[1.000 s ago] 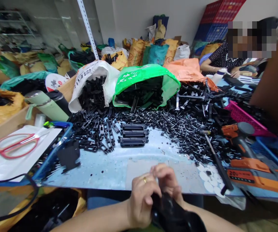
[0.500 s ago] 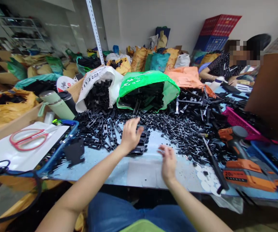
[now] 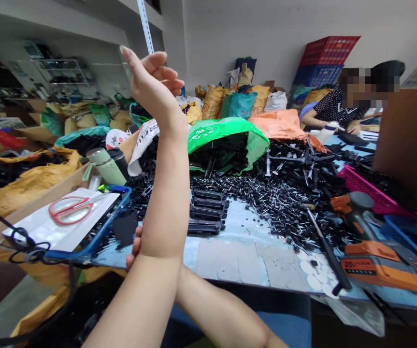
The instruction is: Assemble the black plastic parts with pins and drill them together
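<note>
My left hand (image 3: 153, 84) is raised high above the table, fingers apart and nothing in it. Its forearm stands upright across the view. Behind that arm crosses my right forearm, and the fingers of my right hand (image 3: 136, 247) curl around the outer side of my left elbow; its palm and thumb are hidden. Just right of the left forearm lies a row of long black plastic parts (image 3: 208, 212) on the table. Beyond them spreads a heap of small black-headed pins with metal shanks (image 3: 266, 198).
On the left, red-handled scissors (image 3: 71, 210) lie on white paper over a blue basket (image 3: 92, 252). A green bag (image 3: 222, 133) of black parts stands behind the heap. To the right are a hammer (image 3: 326, 249) and an orange cordless drill (image 3: 382, 256). A co-worker (image 3: 333, 108) sits beyond.
My left hand has risen from the black parts to well above the bags. My right hand has crossed leftward beneath it to the left elbow. The view has shifted slightly left.
</note>
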A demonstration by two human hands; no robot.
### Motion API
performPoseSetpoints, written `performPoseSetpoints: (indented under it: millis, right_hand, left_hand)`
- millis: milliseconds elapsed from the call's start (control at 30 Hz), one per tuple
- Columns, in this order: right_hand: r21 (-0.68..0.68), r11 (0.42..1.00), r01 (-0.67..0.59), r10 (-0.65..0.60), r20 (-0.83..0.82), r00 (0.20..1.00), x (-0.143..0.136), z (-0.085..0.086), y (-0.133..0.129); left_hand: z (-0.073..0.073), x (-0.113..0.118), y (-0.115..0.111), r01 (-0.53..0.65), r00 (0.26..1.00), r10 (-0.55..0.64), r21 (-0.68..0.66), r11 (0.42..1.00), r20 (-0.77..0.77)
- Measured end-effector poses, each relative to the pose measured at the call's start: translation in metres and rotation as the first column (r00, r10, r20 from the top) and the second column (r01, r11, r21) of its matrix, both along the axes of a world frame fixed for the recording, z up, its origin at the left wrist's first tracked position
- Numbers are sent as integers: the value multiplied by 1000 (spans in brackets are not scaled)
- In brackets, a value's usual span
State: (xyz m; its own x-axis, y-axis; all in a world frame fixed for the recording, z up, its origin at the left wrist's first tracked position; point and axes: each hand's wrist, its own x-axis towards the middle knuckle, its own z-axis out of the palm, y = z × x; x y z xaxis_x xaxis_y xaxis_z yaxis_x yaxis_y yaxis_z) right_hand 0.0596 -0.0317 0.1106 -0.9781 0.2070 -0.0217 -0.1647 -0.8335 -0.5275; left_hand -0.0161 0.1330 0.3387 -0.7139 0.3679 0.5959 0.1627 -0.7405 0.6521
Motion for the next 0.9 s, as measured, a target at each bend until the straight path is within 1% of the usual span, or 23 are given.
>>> performPoseSetpoints:
  millis: [33,100,133,167,233,300,333,367,400,433,467,533,567,600,633,667,700,733,767,800,833,867,900]
  right_hand:
    - [-120,993,16,-17,0,1000,0,1,-4]
    - [-388,921,18,-31,-26,999,1,5,-12]
    - [-444,896,8,-28,-39,999,2,7,-16]
    - [-469,883,-4,-21,-47,999,5,9,-21]
    - [-463,886,-29,5,-54,999,15,12,-28]
    - [-401,913,-72,61,-41,997,33,10,-30]
    - [-352,930,-104,101,-27,995,45,6,-27]
    - [-294,945,-141,146,-7,989,59,2,-21]
    - [-229,958,-175,184,21,983,73,-4,-10]
    - [-157,970,-186,197,60,979,88,-10,3]
    - [-79,984,-162,170,106,980,102,-16,21]
    - [85,996,-11,-7,210,978,127,-30,63]
    - [166,983,81,-123,258,958,137,-36,86]
    - [256,953,161,-237,303,923,144,-43,110]
    - [368,904,217,-348,339,874,148,-48,134]
    - [527,817,232,-462,360,810,150,-53,158]
    - [702,684,196,-574,353,739,148,-57,180]
    - [845,520,120,-669,316,672,144,-60,202]
    - [935,354,26,-738,262,622,138,-62,222]
    - [975,214,-62,-780,209,590,130,-64,241]
    - [985,115,-129,-803,169,571,121,-65,258]
    - [983,56,-173,-816,145,560,111,-65,275]
    - [978,16,-206,-823,130,553,101,-66,290]
  left_hand:
    - [-3,-1,1,-43,999,43,-5,999,-28]
    - [-6,3,5,-135,986,137,22,991,-99]
    - [-7,7,7,-183,972,190,58,981,-136]
    - [-8,12,9,-226,955,239,94,970,-174]
    - [-11,20,11,-273,913,301,136,952,-275]
    - [-22,19,11,-286,858,302,101,953,-417]
    - [-32,16,10,-292,823,279,54,955,-495]
    - [-46,11,8,-300,782,244,-3,954,-573]
    - [-63,4,4,-310,737,190,-75,948,-649]
    - [-85,-1,-2,-328,688,134,-141,934,-713]
    - [-109,-6,-10,-355,636,71,-210,911,-769]
    - [-162,-9,-31,-438,541,-90,-371,819,-836]
    - [-189,-6,-43,-470,508,-175,-441,765,-844]
    - [-216,-1,-56,-467,490,-219,-467,751,-844]
    - [-240,6,-68,-455,464,-266,-486,746,-845]
    - [-262,14,-80,-463,407,-336,-509,726,-849]
    - [-282,23,-90,-470,327,-413,-526,709,-850]
    - [-298,32,-97,-486,251,-458,-520,703,-853]
    - [-311,39,-101,-498,184,-494,-514,699,-850]
    - [-321,45,-102,-520,139,-516,-506,688,-845]
    - [-329,49,-100,-547,113,-529,-497,674,-841]
    - [-335,51,-97,-574,103,-538,-492,655,-837]
    - [-339,51,-91,-597,102,-544,-489,636,-832]
